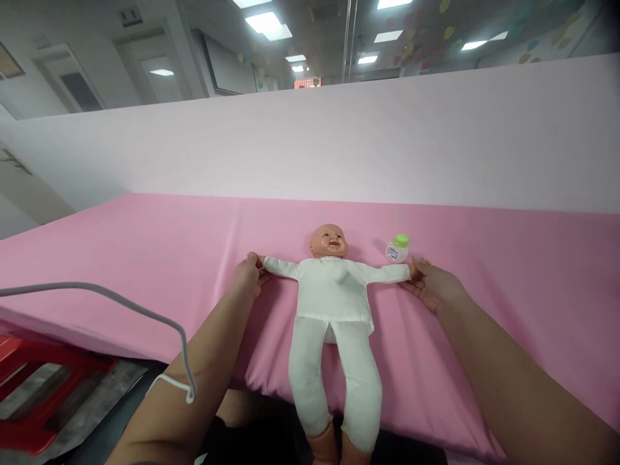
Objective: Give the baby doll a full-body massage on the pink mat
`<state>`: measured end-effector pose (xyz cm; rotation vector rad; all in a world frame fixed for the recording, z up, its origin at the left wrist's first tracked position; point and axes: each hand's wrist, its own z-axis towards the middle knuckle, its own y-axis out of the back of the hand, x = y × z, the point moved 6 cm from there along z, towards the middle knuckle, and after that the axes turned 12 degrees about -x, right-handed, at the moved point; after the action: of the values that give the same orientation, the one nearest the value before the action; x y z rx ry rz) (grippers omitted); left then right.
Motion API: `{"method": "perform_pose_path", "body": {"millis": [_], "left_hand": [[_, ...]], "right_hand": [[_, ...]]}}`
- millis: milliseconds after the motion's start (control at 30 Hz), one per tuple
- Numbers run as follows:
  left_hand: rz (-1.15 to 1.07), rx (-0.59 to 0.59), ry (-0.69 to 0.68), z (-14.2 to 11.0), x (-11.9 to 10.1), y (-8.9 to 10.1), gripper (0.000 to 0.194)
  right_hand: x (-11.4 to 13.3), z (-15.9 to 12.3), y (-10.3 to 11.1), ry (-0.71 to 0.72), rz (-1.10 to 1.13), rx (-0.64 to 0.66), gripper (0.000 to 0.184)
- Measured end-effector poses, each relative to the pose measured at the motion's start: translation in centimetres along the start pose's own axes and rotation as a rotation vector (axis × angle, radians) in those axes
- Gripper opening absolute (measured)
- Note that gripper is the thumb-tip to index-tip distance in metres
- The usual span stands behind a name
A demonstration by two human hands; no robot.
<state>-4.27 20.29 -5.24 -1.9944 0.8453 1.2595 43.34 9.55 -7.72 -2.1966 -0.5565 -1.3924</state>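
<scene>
A baby doll (332, 290) in a white top and white trousers lies on its back on a pink sheet (184, 245), its head toward the wall and its feet over the near edge. Both of its arms are stretched out sideways. My left hand (250, 274) is closed on the doll's hand at the left, thumb on top. At the right, my right hand (429, 284) pinches the doll's other hand, with some fingers beneath it. Just beyond that hand stands a small clear bottle (397, 249) with a green cap and a printed label.
A low white wall (310, 142) runs behind the sheet, with glass above it. At the lower left stands a red plastic stool (48, 394) on the floor. A grey cable (121, 300) hangs across the left side, close to the camera and over my left forearm.
</scene>
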Motion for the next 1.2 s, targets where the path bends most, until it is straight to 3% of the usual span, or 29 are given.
{"method": "perform_pose_path", "body": {"millis": [100, 267, 467, 567, 733, 833, 1000, 1100, 1200], "left_hand": [[0.053, 0.084, -0.231, -1.3, -1.3, -0.1, 0.024], [0.144, 0.224, -0.678, -6.0, -3.3, -0.4, 0.029], [0.465, 0.383, -1.255, -12.8, -3.1, -2.0, 0.024], [0.583, 0.525, -1.431, -14.8, -2.1, -2.7, 0.027], [0.746, 0.691, -1.450, -16.0, -0.9, -3.4, 0.030], [0.819, 0.765, -1.474, -16.5, -0.6, -3.8, 0.032], [0.770, 0.806, -1.466, -16.7, -0.5, -3.9, 0.028], [0.697, 0.760, -1.346, -15.9, -0.9, -3.7, 0.028], [0.576, 0.653, -1.177, -14.2, -1.7, -3.2, 0.031]], "right_hand": [[1.9, -2.1, -0.1, 0.286, 0.000, -0.028, 0.022], [4.5, -8.6, -0.8, 0.763, -0.211, -0.074, 0.042], [3.9, -14.6, -3.0, 1.117, -0.342, 0.156, 0.045], [3.2, -16.6, -4.1, 1.340, -0.482, 0.269, 0.037], [1.5, -19.4, -5.8, 1.672, -0.589, 0.616, 0.037], [0.5, -20.0, -6.3, 1.769, -0.648, 0.701, 0.044], [-0.1, -20.0, -6.5, 1.791, -0.709, 0.714, 0.044], [0.4, -19.7, -6.3, 1.762, -0.630, 0.675, 0.044], [1.4, -18.3, -5.8, 1.594, -0.564, 0.561, 0.037]]}}
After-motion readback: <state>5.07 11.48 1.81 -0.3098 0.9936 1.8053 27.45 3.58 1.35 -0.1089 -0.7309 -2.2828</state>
